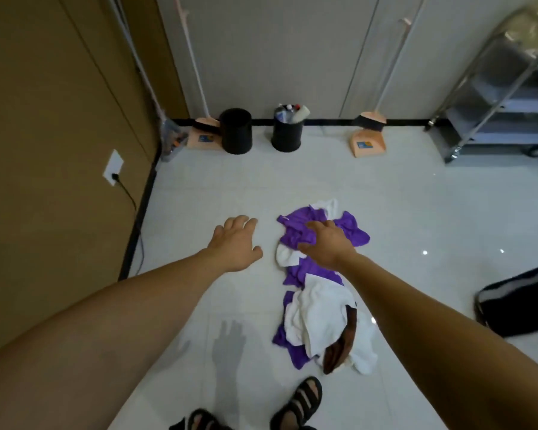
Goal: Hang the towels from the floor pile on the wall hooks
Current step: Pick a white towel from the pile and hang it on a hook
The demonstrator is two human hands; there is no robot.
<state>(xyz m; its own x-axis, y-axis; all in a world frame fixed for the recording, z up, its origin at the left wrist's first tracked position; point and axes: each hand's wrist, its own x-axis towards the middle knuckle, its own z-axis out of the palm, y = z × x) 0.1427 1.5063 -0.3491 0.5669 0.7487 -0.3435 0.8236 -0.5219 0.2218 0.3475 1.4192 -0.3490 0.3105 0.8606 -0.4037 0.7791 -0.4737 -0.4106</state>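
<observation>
My left hand [235, 242] hovers spread and empty over the bare white floor [199, 193], just left of the towel pile [317, 305]. My right hand [323, 240] is clenched on a purple towel [295, 232] at the pile's far end; white towels [320, 308] lie nearer my sandals [298, 401].

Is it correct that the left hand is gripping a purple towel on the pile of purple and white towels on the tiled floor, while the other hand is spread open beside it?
Not quite: the hands are swapped. In the head view, the right hand grips the purple towel on the pile, and the left hand is spread open beside it, over the bare tiled floor.
</observation>
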